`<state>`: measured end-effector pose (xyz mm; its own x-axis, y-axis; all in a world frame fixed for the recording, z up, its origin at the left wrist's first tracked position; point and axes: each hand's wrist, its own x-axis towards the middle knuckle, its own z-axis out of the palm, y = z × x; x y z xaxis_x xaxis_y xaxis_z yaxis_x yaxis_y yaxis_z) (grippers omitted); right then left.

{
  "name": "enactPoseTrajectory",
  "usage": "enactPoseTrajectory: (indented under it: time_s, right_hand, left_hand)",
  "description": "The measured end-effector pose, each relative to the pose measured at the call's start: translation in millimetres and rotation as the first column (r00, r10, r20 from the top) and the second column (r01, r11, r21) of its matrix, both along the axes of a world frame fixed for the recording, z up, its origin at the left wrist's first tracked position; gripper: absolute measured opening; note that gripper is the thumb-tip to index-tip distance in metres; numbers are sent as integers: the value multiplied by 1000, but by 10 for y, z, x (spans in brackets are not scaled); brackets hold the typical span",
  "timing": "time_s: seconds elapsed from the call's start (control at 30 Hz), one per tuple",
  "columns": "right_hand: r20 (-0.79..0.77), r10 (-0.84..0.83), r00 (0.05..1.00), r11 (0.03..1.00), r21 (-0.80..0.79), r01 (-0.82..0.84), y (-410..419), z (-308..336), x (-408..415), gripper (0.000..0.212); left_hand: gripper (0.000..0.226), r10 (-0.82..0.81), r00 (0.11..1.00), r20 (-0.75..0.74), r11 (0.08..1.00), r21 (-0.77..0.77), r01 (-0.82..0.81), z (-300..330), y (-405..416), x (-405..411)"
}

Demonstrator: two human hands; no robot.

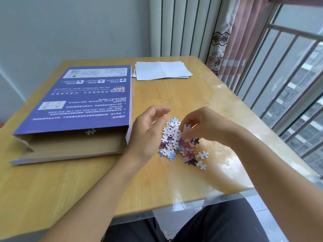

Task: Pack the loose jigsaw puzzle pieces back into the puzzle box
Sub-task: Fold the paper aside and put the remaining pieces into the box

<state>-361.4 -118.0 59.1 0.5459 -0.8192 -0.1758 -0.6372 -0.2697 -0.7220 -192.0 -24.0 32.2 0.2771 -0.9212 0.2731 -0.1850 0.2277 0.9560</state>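
A pile of loose jigsaw puzzle pieces (178, 145) lies on the wooden table (87, 180), right of centre. The flat purple puzzle box (82, 102) lies to the left, its near end open toward me, with one pale piece (90, 131) visible at the opening. My right hand (201, 124) hovers over the pile and pinches a few pieces in its fingertips. My left hand (148, 130) is held just left of the pile, between it and the box, fingers relaxed and spread, holding nothing.
Folded white paper sheets (162, 69) lie at the table's far side. A radiator (180, 25) and a curtain (227, 41) stand behind the table. A window with railing (288, 84) runs along the right. My dark-trousered legs (209, 224) sit beneath the near edge.
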Motion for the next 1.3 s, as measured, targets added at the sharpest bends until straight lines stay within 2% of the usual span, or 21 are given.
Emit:
enactPoseTrajectory:
  time_s: [0.07, 0.1, 0.17, 0.2, 0.33, 0.4, 0.47, 0.57, 0.63, 0.7, 0.77, 0.83, 0.87, 0.93, 1.0, 1.1, 1.17, 1.3]
  right_hand:
    - [191, -83, 978, 986, 159, 53, -71, 47, -9, 18]
    - [275, -134, 952, 970, 234, 69, -110, 64, -3, 22]
    - [381, -199, 903, 942, 328, 70, -167, 102, 50, 27]
    - [408, -212, 888, 933, 356, 59, -185, 119, 93, 28]
    - [466, -220, 857, 901, 433, -4, -205, 157, 295, 29]
    - [487, -207, 849, 895, 445, -37, -194, 172, 424, 26]
    - [512, -201, 835, 892, 449, -61, -172, 207, 525, 21]
    - [552, -155, 820, 911, 402, -98, -89, 339, 715, 23]
    - [599, -65, 798, 946, 290, -141, 11, 507, 862, 24]
    - [649, 79, 757, 980, 89, -178, 136, 740, 1027, 22]
    - [570, 302, 764, 950, -250, -189, 243, 980, 1198, 21]
    - [301, 511, 805, 774, -568, -280, 314, 1154, 1346, 21]
    - [126, 555, 822, 669, -654, -352, 328, 1204, 1404, 22]
    - [-227, 508, 831, 495, -713, -497, 310, 1300, 1500, 27]
    - [-417, 414, 809, 419, -702, -576, 305, 1372, 1541, 39]
    - [-419, 442, 793, 397, -701, -592, 377, 1437, 1525, 63]
    - [-362, 459, 812, 446, -697, -562, 405, 1437, 1470, 67]
    - [-315, 304, 899, 551, -712, -435, 341, 1357, 1310, 32]
  left_hand:
    - [20, -10, 985, 172, 997, -70, 23, 171, 58, 168]
    - [22, 24, 940, 339, 994, -110, 15, 236, 89, 287]
    - [28, 129, 744, 656, 985, -173, -18, 343, 150, 593]
    - [33, 152, 660, 736, 986, -160, -49, 383, 197, 779]
    - [73, 19, 497, 868, 962, 120, -247, 400, 450, 1578]
    - [77, -18, 426, 905, 921, 181, -346, 352, 565, 1889]
    - [64, -7, 377, 926, 916, 157, -369, 308, 606, 2049]
    - [46, 105, 316, 943, 923, 26, -384, 367, 621, 2083]
    - [39, 191, 293, 937, 922, -70, -381, 499, 548, 2010]
    - [34, 231, 306, 924, 924, -110, -365, 712, 437, 1912]
    - [28, 236, 318, 918, 930, -118, -349, 979, 327, 1820]
    - [21, 216, 321, 922, 939, -105, -329, 1203, 244, 1766]
    - [20, 203, 332, 921, 943, -92, -320, 1287, 232, 1741]
    - [18, 183, 363, 914, 949, -68, -307, 1438, 215, 1726]
    - [17, 165, 375, 912, 952, -48, -303, 1517, 203, 1727]
    - [24, 176, 355, 918, 946, -58, -318, 1548, 195, 1738]
    - [21, 181, 359, 916, 946, -62, -319, 1538, 192, 1744]
    - [15, 178, 363, 915, 944, -55, -324, 1504, 196, 1744]
